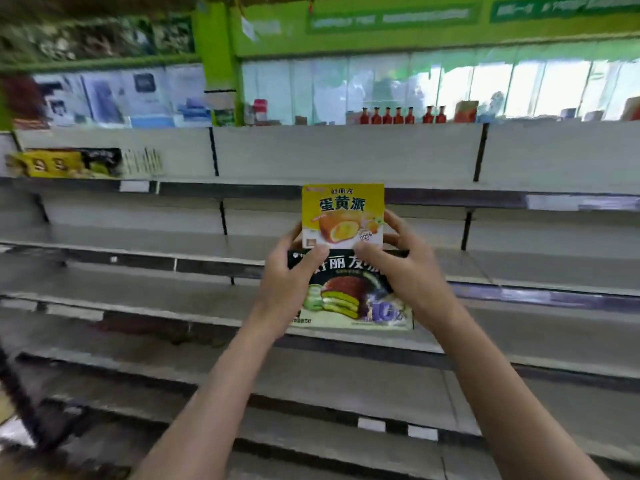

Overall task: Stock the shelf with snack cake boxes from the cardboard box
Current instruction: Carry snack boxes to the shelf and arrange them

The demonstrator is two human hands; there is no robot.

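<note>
Both hands are clamping a pair of snack cake boxes from either side, held out in front of the shelving. The left hand [294,271] is curling round the left edges, its thumb lying across the seam where the two boxes meet; the right hand [398,268] is mirroring it at 3 o'clock, thumb on the same seam and fingers wrapping behind. That shared thumb line is likely what is keeping the pair from sliding apart, since the smaller box has no support of its own.

The yellow box [343,213] is sitting at 12 o'clock from the grip, upright with its printed face toward the camera, and the dark box [349,292] is hanging at 6 o'clock, wider and also face-out. Holding them faces forward probably means they are being readied to go in label-first.

Beyond the hands, the grey shelf [502,233] tiers are running across the view, bare directly behind the boxes. At 10 o'clock, well apart, a few stocked boxes [65,162] are sitting on an upper tier. At 1 o'clock, on top, a row of red bottles [401,116] is standing. The cardboard box is not in view.
</note>
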